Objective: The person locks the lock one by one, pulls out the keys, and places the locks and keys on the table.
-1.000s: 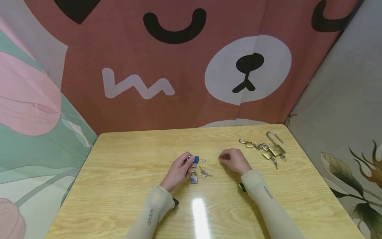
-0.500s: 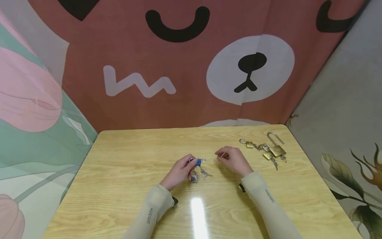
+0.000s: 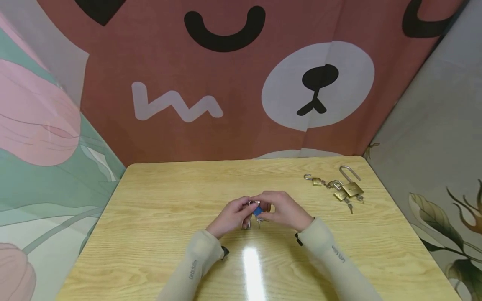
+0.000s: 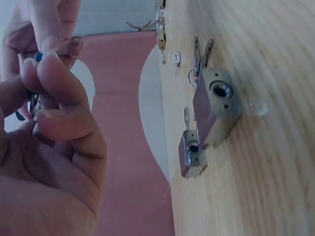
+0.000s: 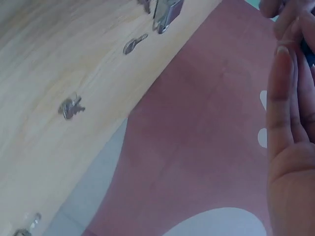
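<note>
Padlock (image 3: 257, 210), blue-bodied, observed above the table (image 3: 169, 192). Left hand (image 3: 230, 217) pinches it between thumb and fingers; right hand (image 3: 285, 210), meeting the left, likewise pinches it from the right. Brass padlocks (image 3: 352, 190) lie at the table's far right.

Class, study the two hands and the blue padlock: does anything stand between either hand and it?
Nothing visible does. The left hand and right hand both touch the blue padlock. Two silver padlocks lie on the table below, out of the way.
</note>
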`<state>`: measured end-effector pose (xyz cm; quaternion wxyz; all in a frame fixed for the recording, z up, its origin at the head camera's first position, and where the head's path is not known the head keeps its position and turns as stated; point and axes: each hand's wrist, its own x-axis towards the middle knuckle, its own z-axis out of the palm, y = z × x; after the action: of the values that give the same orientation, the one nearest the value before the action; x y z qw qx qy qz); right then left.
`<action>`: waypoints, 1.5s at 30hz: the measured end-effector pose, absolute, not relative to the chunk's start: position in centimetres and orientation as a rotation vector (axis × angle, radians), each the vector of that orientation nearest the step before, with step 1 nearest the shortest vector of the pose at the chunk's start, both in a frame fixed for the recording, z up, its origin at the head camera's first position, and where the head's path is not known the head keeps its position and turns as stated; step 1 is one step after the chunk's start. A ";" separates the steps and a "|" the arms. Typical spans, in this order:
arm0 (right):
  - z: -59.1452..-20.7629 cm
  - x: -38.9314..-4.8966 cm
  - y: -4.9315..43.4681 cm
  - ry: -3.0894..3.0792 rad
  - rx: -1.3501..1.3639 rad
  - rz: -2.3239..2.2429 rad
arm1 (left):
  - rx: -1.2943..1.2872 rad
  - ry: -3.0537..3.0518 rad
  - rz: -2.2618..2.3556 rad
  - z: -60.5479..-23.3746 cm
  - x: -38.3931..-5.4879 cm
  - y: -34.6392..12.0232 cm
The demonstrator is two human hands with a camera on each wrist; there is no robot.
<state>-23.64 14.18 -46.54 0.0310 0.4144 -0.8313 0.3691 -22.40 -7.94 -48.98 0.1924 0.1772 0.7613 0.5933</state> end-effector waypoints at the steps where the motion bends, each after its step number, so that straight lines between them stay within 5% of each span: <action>1: -46.5 -23.6 14.1 -2.561 1.270 1.114 | 0.500 2.139 1.675 -49.0 -22.4 -7.8; 23: -49.4 -26.5 15.5 -2.971 0.624 0.714 | 0.641 2.533 1.250 -49.9 -22.4 -6.2; 45: -52.0 -28.3 16.9 -3.160 0.497 0.770 | 0.759 2.664 1.032 -50.2 -22.1 -6.0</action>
<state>-28.26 16.86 -51.96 -0.0743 0.1507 -0.9577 0.2334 -22.14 -6.05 -50.16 0.0926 0.2557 0.8974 0.3476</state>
